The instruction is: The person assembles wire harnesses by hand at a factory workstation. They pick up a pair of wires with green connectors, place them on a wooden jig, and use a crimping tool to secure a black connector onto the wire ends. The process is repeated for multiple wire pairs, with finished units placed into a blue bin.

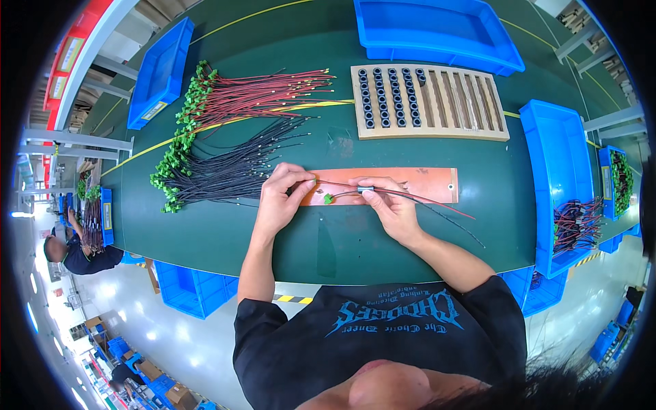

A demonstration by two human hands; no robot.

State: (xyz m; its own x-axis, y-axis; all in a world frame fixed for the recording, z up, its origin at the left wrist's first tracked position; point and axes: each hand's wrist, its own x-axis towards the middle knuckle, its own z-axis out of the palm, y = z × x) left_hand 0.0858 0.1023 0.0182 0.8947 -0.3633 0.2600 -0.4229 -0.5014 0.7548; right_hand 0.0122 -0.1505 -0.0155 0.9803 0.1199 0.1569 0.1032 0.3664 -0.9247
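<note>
Green bench, both hands working one wire pair over an orange plate.

Left hand (283, 198) pinches the red-and-black wire pair (424, 200) near its small green plug (329, 199); right hand (391, 205) grips a black ferrite ring (365, 188) on it. A loose pinch could let the ring slip off. Beyond, the wooden ring tray (478, 102) sits.

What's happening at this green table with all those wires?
A person is working on one wire pair over an orange board. The left hand pinches the end with the green connector; the right hand holds a small dark ring on the red and black wires. Bundles of red wires and black wires lie to the left, and a wooden rack of rings sits beyond.
</note>
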